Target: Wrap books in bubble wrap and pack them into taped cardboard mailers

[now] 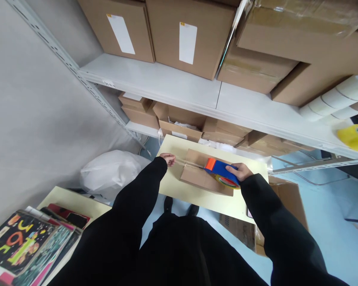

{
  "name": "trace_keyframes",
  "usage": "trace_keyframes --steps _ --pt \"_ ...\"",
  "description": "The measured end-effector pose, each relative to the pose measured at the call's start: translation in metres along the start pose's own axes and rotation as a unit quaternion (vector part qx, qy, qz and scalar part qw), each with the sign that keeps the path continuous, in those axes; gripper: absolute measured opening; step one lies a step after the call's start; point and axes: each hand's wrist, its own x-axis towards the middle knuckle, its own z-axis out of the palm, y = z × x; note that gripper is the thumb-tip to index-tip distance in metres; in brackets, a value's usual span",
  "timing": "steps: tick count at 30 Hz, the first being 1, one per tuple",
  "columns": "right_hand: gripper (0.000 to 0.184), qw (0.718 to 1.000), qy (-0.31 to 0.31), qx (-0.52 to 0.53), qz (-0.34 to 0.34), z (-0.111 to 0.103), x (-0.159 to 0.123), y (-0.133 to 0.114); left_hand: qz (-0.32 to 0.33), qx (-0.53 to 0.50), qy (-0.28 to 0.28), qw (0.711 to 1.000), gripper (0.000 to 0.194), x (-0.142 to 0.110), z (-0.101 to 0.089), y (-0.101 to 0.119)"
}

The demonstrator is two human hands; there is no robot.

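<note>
A flat brown cardboard box (193, 180) lies on the pale yellow table (174, 186), with a seam running along its middle. My right hand (242, 171) grips a blue tape dispenser (219, 169) with an orange front, held over the right part of the box. A roll of tape (228, 182) shows in the dispenser's side. Just past the box's left edge, my left hand (168, 159) is closed in a pinch. From its fingers a thin clear strip of tape (181, 161) seems to stretch over the box toward the dispenser; its far end is hard to see.
Beyond the table stands a metal shelf (185, 89) loaded with cardboard boxes (186, 39). White tape rolls (335, 97) and a yellow roll (355, 137) sit on its right side. Books (20, 242) are stacked lower left, near a white plastic bag (111, 171). An open carton (289, 198) stands right of the table.
</note>
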Motion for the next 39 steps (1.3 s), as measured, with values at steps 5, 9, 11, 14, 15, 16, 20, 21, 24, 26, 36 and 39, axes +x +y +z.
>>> trace_keyframes --steps 5,9,11,14,15,16,20,21,24,26,36,39 --pt "0.051 1.0 -0.012 -0.02 -0.005 0.0 0.001 0.0 0.017 -0.001 -0.005 1.0 0.02 0.016 0.005 -0.026" --pt "0.049 1.0 -0.008 -0.002 -0.012 0.001 0.002 0.003 0.031 0.001 0.004 1.0 0.019 0.023 0.021 -0.047" --pt "0.048 1.0 -0.01 0.006 -0.009 0.002 0.002 0.005 0.039 0.005 0.013 0.999 0.018 0.023 0.028 -0.052" --pt "0.047 1.0 -0.017 0.014 0.001 0.003 0.004 0.008 0.052 0.019 0.026 0.998 0.019 0.021 0.034 -0.055" --pt "0.046 1.0 -0.019 0.015 0.003 0.003 0.005 0.009 0.055 0.028 0.03 0.998 0.022 0.019 0.035 -0.055" --pt "0.046 1.0 -0.021 0.015 0.006 0.003 0.006 0.01 0.058 0.037 0.033 0.997 0.026 0.018 0.036 -0.055" --pt "0.044 1.0 -0.027 0.007 0.008 0.004 0.007 0.01 0.062 0.074 0.058 0.994 0.06 0.012 0.039 -0.064" --pt "0.044 1.0 -0.028 0.004 0.006 0.003 0.007 0.01 0.062 0.086 0.068 0.992 0.069 0.011 0.039 -0.067" --pt "0.043 1.0 -0.025 -0.003 0.0 0.003 0.006 0.008 0.064 0.13 0.094 0.985 0.073 0.009 0.034 -0.075" --pt "0.044 1.0 -0.025 0.0 -0.002 0.003 0.006 0.007 0.073 0.155 0.106 0.979 0.064 0.006 0.026 -0.072" --pt "0.05 1.0 -0.011 0.002 -0.004 0.004 0.003 -0.004 0.384 0.556 -0.035 0.737 0.131 -0.051 0.066 -0.031" --pt "0.048 1.0 -0.007 -0.021 -0.017 0.002 0.003 -0.006 0.383 0.608 -0.014 0.695 0.136 -0.055 0.085 -0.039"
